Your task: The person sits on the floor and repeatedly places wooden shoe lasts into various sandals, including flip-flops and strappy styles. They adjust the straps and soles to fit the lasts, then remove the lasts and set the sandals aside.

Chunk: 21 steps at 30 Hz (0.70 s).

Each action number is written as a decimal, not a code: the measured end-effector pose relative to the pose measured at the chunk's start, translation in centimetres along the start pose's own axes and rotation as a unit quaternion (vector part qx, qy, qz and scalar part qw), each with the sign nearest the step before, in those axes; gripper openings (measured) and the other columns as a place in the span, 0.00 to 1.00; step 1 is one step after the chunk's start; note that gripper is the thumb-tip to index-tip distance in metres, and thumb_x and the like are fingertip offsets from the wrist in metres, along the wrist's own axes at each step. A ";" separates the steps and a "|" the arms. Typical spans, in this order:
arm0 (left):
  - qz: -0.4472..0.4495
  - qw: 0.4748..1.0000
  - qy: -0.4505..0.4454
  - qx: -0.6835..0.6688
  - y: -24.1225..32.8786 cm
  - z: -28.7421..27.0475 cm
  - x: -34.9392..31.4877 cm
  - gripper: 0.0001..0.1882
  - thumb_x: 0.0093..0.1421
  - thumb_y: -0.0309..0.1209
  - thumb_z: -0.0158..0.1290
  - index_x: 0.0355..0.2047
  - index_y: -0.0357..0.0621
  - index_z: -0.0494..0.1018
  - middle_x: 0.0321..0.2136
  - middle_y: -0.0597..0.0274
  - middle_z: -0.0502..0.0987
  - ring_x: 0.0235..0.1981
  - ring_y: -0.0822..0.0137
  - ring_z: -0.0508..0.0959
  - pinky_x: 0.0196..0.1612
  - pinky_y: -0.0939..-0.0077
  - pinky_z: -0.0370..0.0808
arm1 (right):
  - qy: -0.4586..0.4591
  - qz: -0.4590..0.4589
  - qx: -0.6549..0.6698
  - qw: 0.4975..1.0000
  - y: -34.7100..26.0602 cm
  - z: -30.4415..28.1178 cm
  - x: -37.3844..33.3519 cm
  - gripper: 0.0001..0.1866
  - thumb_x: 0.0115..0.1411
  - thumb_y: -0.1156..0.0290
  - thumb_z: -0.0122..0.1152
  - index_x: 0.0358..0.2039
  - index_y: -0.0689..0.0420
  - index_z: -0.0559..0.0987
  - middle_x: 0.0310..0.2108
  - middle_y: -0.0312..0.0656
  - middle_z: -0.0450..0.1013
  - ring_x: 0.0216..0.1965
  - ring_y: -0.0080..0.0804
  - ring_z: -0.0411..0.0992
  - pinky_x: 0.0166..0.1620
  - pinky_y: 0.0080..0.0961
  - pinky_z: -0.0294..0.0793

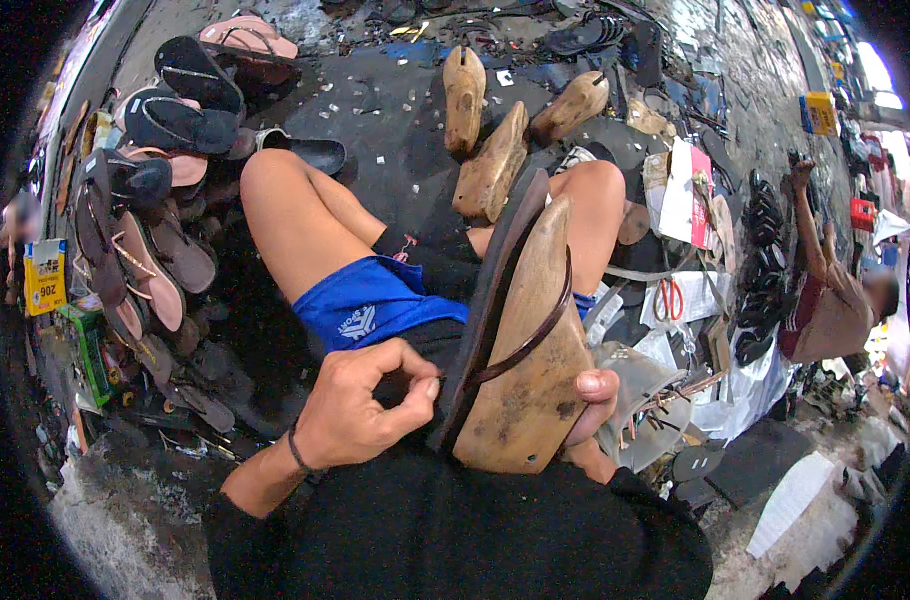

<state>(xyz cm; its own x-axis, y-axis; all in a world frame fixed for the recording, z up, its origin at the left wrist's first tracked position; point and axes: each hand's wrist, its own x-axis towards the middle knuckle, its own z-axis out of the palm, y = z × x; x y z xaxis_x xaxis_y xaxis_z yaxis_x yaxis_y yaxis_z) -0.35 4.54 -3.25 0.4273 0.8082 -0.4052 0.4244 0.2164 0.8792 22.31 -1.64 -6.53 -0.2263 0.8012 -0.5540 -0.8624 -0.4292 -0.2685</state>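
Gripping last point(535, 375) by edge: right hand point(595, 395). Left hand point(370, 395): thumb, forefinger pressed together, contents unclear; small gap before sole point(499, 290).

Tan wooden last point(527, 412) with dark blotches, brown strap point(523, 352), blackish sole point(493, 292), blue shorts point(367, 290) with white print point(358, 322), red scissors point(668, 296)

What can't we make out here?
All in head view:
- Left hand: anything between its fingers; too small and dark against the shirt.
- Right hand: most fingers, hidden behind the last.
- Sandal: underside, mostly turned away.
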 end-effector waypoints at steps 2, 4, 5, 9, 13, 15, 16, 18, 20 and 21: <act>0.003 1.000 -0.018 -0.016 -0.1 -0.4 0.1 0.07 0.60 0.27 0.59 0.34 0.33 0.79 0.27 0.58 0.82 0.31 0.74 0.81 0.38 0.77 0.77 | 0.008 -0.017 0.017 1.000 0.2 -1.6 -0.3 0.54 0.48 0.53 0.59 0.71 0.67 0.51 0.63 0.67 0.62 0.56 0.63 0.71 0.60 0.59 0.71; -0.020 0.993 -0.046 -0.105 -0.3 -0.8 0.3 0.09 0.64 0.29 0.58 0.38 0.34 0.78 0.28 0.59 0.81 0.31 0.74 0.80 0.38 0.77 0.77 | 0.019 0.007 -0.022 1.000 -0.4 -1.4 0.1 0.54 0.49 0.53 0.60 0.71 0.66 0.49 0.66 0.68 0.59 0.59 0.63 0.69 0.62 0.59 0.70; -0.044 0.978 -0.067 -0.192 -0.8 -1.0 1.0 0.10 0.65 0.30 0.58 0.39 0.35 0.78 0.29 0.60 0.81 0.32 0.75 0.80 0.37 0.77 0.77 | -0.011 -0.011 0.018 1.000 -0.4 -0.7 0.5 0.55 0.49 0.53 0.60 0.71 0.66 0.48 0.67 0.68 0.57 0.60 0.63 0.67 0.62 0.59 0.69; -0.005 0.958 -0.072 -0.279 -2.2 1.0 2.4 0.15 0.72 0.39 0.50 0.37 0.38 0.73 0.27 0.66 0.76 0.29 0.76 0.74 0.34 0.78 0.72 | -0.041 -0.032 0.066 0.996 -0.5 1.2 1.2 0.56 0.49 0.54 0.62 0.72 0.66 0.46 0.69 0.67 0.51 0.64 0.61 0.63 0.65 0.59 0.66; 0.073 0.979 -0.026 -0.188 -1.8 4.2 1.7 0.17 0.75 0.39 0.43 0.32 0.40 0.66 0.21 0.67 0.60 0.25 0.76 0.62 0.29 0.75 0.63 | -0.034 -0.063 0.037 0.997 -0.3 -0.1 0.0 0.54 0.51 0.55 0.60 0.72 0.66 0.47 0.69 0.67 0.53 0.65 0.61 0.63 0.65 0.58 0.65; 0.040 0.972 -0.022 -0.230 -1.3 5.1 0.7 0.15 0.75 0.36 0.42 0.32 0.40 0.65 0.22 0.68 0.60 0.26 0.77 0.61 0.30 0.76 0.63 | -0.056 -0.070 0.089 0.992 0.0 -0.7 -0.6 0.52 0.53 0.55 0.58 0.71 0.67 0.48 0.67 0.68 0.56 0.64 0.61 0.64 0.65 0.58 0.66; 0.035 0.970 -0.021 -0.240 -1.2 5.2 0.3 0.14 0.74 0.35 0.42 0.32 0.39 0.66 0.23 0.69 0.60 0.27 0.77 0.61 0.30 0.76 0.63 | -0.082 -0.061 0.125 0.987 0.2 -1.1 -0.7 0.51 0.53 0.55 0.56 0.71 0.67 0.49 0.66 0.68 0.58 0.63 0.61 0.65 0.65 0.58 0.66; 0.028 0.965 -0.015 -0.262 -1.0 5.2 -0.5 0.14 0.74 0.33 0.41 0.32 0.39 0.66 0.24 0.70 0.61 0.27 0.78 0.61 0.31 0.77 0.63 | -0.118 -0.051 0.171 0.977 0.4 -1.6 -0.7 0.49 0.54 0.54 0.54 0.71 0.67 0.50 0.64 0.69 0.60 0.62 0.61 0.67 0.64 0.58 0.66; 0.006 0.966 -0.023 -0.257 -1.0 4.7 -1.2 0.14 0.73 0.32 0.41 0.32 0.38 0.68 0.26 0.73 0.62 0.28 0.79 0.59 0.31 0.79 0.61 | -0.133 -0.053 0.195 0.970 1.0 -1.7 -0.5 0.49 0.54 0.53 0.53 0.71 0.68 0.51 0.63 0.69 0.63 0.61 0.62 0.68 0.64 0.59 0.66; 0.003 0.965 -0.016 -0.263 -1.4 4.8 -1.5 0.14 0.73 0.32 0.41 0.32 0.38 0.68 0.26 0.73 0.62 0.28 0.79 0.59 0.31 0.79 0.61 | -0.131 -0.037 0.194 0.972 0.9 -1.7 -0.5 0.50 0.53 0.53 0.54 0.70 0.68 0.51 0.62 0.68 0.63 0.60 0.62 0.68 0.63 0.59 0.66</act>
<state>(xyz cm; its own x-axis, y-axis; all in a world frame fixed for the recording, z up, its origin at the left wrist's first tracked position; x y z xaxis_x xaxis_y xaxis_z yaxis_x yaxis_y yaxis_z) 2.23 0.41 -5.08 0.4555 0.7950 -0.4006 -0.0373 0.4666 0.8837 22.42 -3.13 -7.85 -0.2204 0.9246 -0.3108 -0.9751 -0.2174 0.0447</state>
